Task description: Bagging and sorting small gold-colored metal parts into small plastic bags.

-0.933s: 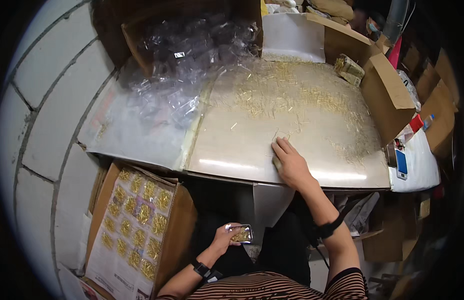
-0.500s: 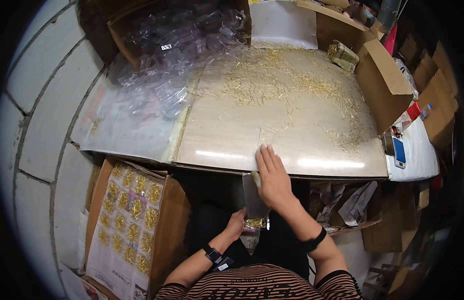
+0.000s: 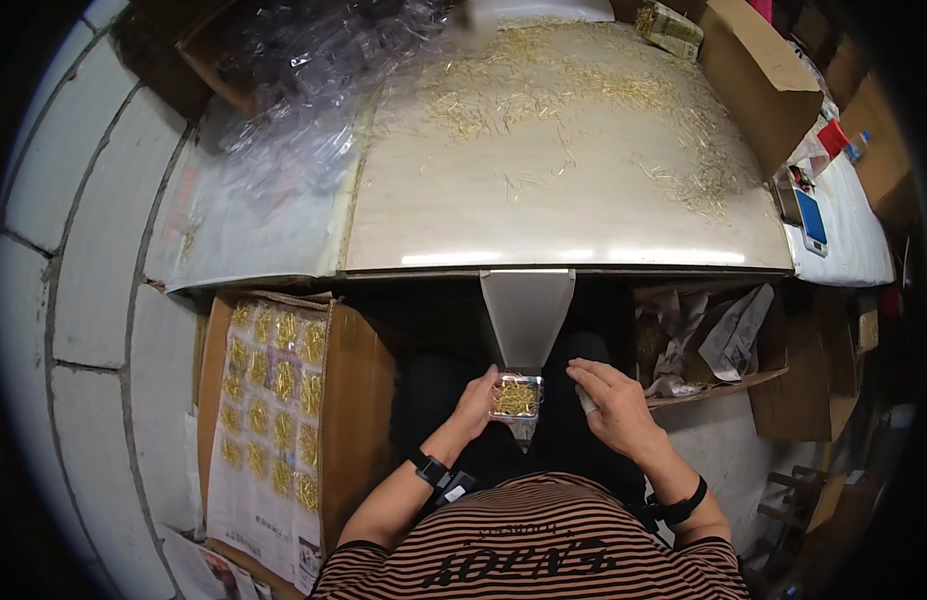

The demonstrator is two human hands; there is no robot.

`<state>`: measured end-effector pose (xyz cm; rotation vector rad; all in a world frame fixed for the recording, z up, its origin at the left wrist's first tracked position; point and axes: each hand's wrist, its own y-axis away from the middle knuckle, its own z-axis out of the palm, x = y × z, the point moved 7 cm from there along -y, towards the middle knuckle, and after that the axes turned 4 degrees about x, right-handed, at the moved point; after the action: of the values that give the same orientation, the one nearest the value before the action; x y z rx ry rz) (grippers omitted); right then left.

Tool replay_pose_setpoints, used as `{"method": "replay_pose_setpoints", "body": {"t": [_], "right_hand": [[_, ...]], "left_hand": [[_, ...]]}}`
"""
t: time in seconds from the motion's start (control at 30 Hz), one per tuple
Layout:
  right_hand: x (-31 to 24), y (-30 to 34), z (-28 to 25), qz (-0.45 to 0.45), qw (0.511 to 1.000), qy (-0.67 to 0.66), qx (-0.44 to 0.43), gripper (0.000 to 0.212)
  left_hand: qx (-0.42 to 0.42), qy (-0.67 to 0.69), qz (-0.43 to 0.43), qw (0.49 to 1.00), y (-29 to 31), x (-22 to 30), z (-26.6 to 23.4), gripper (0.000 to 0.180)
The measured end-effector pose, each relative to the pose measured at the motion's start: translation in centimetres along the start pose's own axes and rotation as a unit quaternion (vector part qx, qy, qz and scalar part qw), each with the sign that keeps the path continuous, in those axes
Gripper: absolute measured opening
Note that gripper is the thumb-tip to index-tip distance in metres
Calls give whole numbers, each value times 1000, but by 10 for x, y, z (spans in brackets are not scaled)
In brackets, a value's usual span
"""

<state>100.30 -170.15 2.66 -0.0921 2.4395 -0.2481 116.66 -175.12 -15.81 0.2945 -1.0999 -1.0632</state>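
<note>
My left hand is closed on the side of a small clear plastic box filled with thin gold-coloured metal pieces. The box is level over my lap, right below the narrow lower end of a grey chute that slopes down from the table edge. To the right of the box, apart from it, my right hand hovers over my thigh. Its fingers are loosely bent and hold nothing visible; a pale band wraps one finger. Many more gold pieces are scattered over the pale tabletop.
A pile of clear plastic boxes covers the table's left. At lower left, a cardboard carton holds rows of filled boxes. Another carton with crumpled paper stands at right, under a blue-faced device.
My right hand has come down from the table's front edge to beside the box. The view has tilted downward, and the chute and the box's full top now show.
</note>
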Motion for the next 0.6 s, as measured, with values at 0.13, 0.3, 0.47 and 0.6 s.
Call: {"method": "replay_pose_setpoints", "body": {"t": [0.13,0.3,0.47,0.6], "right_hand": [[-3,4,13,12,998,-48,-37,38],[-21,-18,31,17,992,-117,-49,46],[-60,-23,35,-143,987,47,-56,60],[-75,-16,30,-179,980,63,-60,58]], "left_hand": [[-31,7,40,999,23,16,7,44],[-41,-37,85,995,50,46,31,40],[-34,47,130,990,58,68,41,39],[21,80,164,983,63,81,49,40]]}}
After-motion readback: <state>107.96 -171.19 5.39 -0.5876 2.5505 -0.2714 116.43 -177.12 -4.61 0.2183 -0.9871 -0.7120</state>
